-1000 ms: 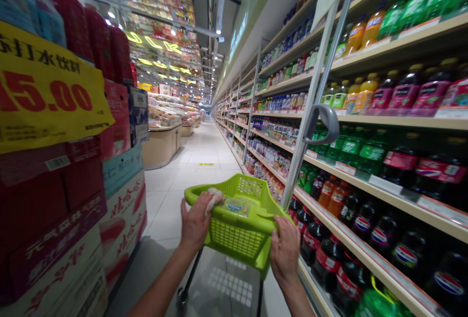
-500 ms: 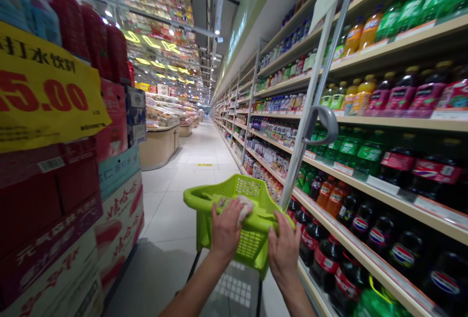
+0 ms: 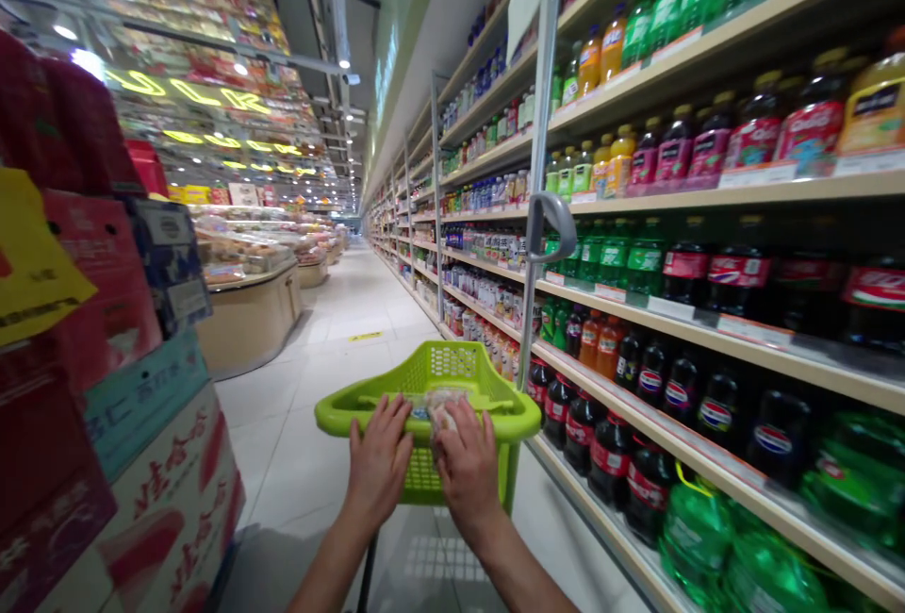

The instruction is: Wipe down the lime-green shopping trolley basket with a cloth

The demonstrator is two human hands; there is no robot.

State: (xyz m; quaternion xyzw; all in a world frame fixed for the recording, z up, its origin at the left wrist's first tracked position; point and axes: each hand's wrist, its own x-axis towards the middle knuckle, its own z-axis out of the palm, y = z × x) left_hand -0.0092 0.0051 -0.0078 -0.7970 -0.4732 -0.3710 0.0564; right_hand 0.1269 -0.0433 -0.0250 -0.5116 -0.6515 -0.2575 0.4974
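Observation:
A lime-green plastic shopping basket [image 3: 519, 415] rides on a wheeled frame in front of me. My left hand [image 3: 378, 464] curls its fingers over the near rim. My right hand [image 3: 468, 467] rests beside it on the same rim, its fingers closed on a whitish crumpled cloth [image 3: 441, 416]. A clear packet lies inside the basket just beyond the cloth, mostly hidden. The grey pull handle [image 3: 550, 228] of the cart stands upright at the basket's right side.
Long shelves of soft-drink bottles [image 3: 679, 387] run along the right. Stacked red and white cartons [image 3: 141, 462] with a yellow price sign [image 3: 35, 264] crowd the left. A tiled aisle [image 3: 339, 349] leads ahead past a rounded wooden display counter [image 3: 247, 311].
The view has swung right and the cart straightened. My left hand slid left along the rim, and my right hand moved from the basket's right corner to the cloth at the middle.

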